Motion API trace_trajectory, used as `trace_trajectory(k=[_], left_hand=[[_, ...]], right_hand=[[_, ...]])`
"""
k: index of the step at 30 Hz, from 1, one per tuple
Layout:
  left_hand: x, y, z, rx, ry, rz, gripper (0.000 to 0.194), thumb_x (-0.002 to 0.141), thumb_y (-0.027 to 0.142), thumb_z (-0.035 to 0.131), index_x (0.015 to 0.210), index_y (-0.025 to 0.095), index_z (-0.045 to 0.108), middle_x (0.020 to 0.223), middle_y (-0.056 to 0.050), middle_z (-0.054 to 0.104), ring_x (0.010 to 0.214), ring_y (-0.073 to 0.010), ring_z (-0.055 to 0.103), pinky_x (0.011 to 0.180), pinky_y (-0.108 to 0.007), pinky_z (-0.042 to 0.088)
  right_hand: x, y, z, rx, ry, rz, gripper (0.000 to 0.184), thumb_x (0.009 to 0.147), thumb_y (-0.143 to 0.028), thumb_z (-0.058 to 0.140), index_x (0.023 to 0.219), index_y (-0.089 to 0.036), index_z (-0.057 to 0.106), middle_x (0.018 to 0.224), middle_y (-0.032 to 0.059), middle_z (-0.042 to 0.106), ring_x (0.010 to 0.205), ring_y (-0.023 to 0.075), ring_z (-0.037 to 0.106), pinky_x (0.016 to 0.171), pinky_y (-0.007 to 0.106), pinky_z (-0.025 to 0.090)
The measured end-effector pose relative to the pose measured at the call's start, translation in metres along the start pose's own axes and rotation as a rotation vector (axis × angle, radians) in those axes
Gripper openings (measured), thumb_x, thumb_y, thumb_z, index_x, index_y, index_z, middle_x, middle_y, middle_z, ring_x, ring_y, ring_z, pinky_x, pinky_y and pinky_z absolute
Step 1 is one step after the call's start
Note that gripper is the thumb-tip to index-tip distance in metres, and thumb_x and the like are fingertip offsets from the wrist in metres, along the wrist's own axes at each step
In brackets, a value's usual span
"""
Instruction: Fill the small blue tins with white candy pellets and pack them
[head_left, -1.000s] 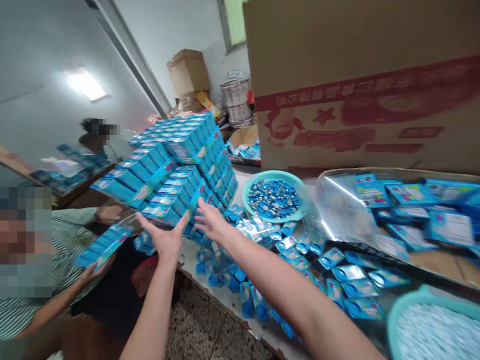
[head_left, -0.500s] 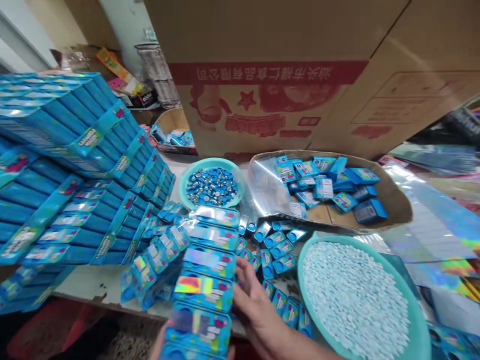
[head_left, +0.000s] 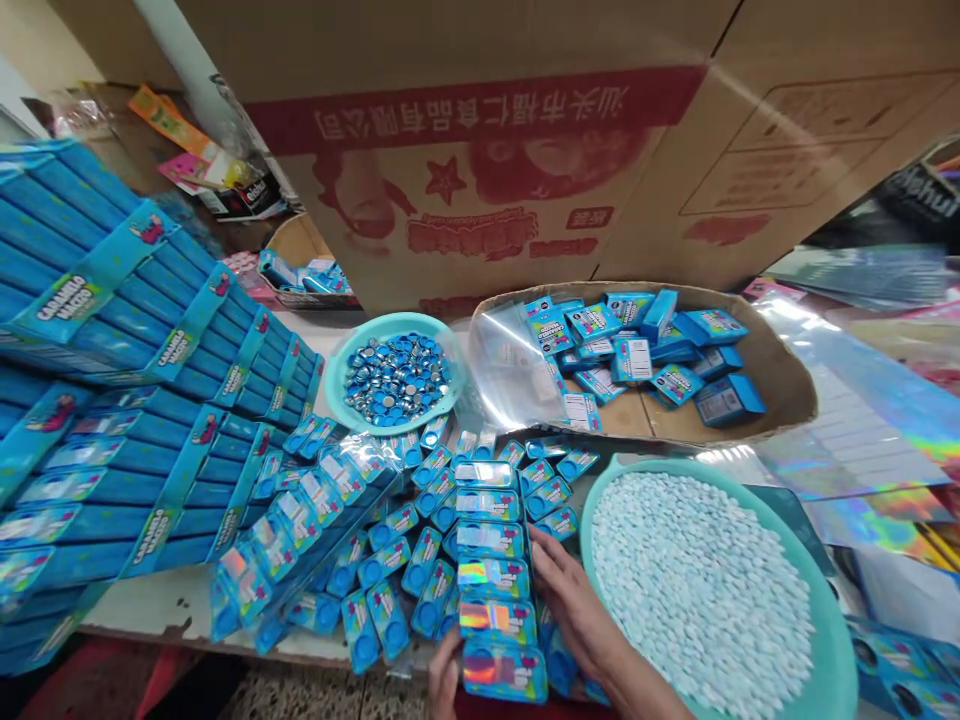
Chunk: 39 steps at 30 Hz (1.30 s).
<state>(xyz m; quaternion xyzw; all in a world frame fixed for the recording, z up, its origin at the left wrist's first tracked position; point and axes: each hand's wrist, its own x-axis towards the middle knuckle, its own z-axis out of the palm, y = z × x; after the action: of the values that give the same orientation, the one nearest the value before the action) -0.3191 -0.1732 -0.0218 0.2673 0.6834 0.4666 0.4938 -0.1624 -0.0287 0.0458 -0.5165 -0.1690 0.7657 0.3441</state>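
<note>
Your right hand (head_left: 574, 600) lies along the right side of a row of six blue packs (head_left: 495, 575), its fingers reaching forward against the edge, while your left hand (head_left: 444, 680), partly cut off by the bottom of the view, has its fingers curled at the row's near left corner. You hold the row between the two, its length pointing away from you over the front of the table (head_left: 150, 605); you cannot tell from here whether any of its weight rests on what lies beneath. Just left of it is a clear-wrapped row (head_left: 307, 515) of similar packs, lying at a slant, with loose blue packs (head_left: 361, 630) scattered between and beyond. Near your right forearm stands the large teal basin (head_left: 840, 650), full of pale blue tablets (head_left: 697, 590). Farther off, the small teal basin (head_left: 337, 380) holds blue-and-silver pieces (head_left: 397, 380), and right of it a cardboard tray (head_left: 780, 390) carries blue boxes (head_left: 634, 355), a clear plastic sheet (head_left: 514, 360) at its left end. Stacked display boxes (head_left: 187, 350) rise on your left; a large carton (head_left: 525, 60) with red print stands behind the tray.
</note>
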Motion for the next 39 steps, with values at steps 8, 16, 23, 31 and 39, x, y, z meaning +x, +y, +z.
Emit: trace_trajectory(k=[8,16,23,31,39], left_hand=[[0.072,0.068,0.026,-0.188,0.017,0.194,0.098,0.063,0.079,0.048,0.143,0.027,0.027,0.144,-0.010,0.038,0.134,-0.0313,0.032,0.109,-0.045,0.030],[0.048,0.112,0.070,-0.298,-0.313,-0.037,0.087,0.079,0.059,0.051,0.147,0.025,0.009,0.143,-0.012,0.040,0.128,-0.0274,0.041,0.106,-0.041,0.035],[0.080,0.115,0.073,0.026,-0.188,0.199,0.058,0.089,0.049,0.039,0.141,0.024,0.032,0.147,-0.007,0.033,0.135,-0.0221,0.031,0.109,-0.036,0.029],[0.198,0.193,0.102,1.270,-0.029,1.071,0.024,0.086,0.024,0.049,0.105,0.017,0.062,0.105,-0.013,0.062,0.100,-0.0260,0.055,0.079,-0.038,0.042],[0.205,0.192,0.092,1.520,-0.046,1.240,0.022,0.088,0.012,0.041,0.089,0.016,0.062,0.084,-0.008,0.065,0.074,-0.0196,0.058,0.062,-0.032,0.039]], right_hand=[[0.008,-0.014,0.006,-0.007,0.032,0.044,0.055,0.069,-0.064,0.063,0.109,-0.026,0.065,0.106,0.0043,0.068,0.104,0.0257,0.058,0.093,0.041,0.040],[-0.012,-0.017,0.001,0.017,0.025,-0.026,0.047,0.074,-0.057,0.063,0.109,-0.025,0.063,0.109,0.0046,0.065,0.108,0.0263,0.055,0.091,0.040,0.043],[-0.007,-0.031,-0.034,-0.496,0.250,-0.265,0.048,0.066,-0.065,0.062,0.091,-0.026,0.071,0.105,0.0073,0.063,0.113,0.0306,0.050,0.105,0.043,0.032],[-0.007,-0.056,-0.041,-0.422,0.270,-0.300,0.059,0.067,-0.059,0.064,0.111,-0.019,0.060,0.117,0.0118,0.063,0.104,0.0291,0.059,0.088,0.042,0.047],[0.025,-0.088,-0.026,-0.495,0.161,-0.404,0.047,0.069,-0.053,0.065,0.099,-0.018,0.064,0.097,0.0095,0.070,0.088,0.0257,0.064,0.080,0.040,0.050]])
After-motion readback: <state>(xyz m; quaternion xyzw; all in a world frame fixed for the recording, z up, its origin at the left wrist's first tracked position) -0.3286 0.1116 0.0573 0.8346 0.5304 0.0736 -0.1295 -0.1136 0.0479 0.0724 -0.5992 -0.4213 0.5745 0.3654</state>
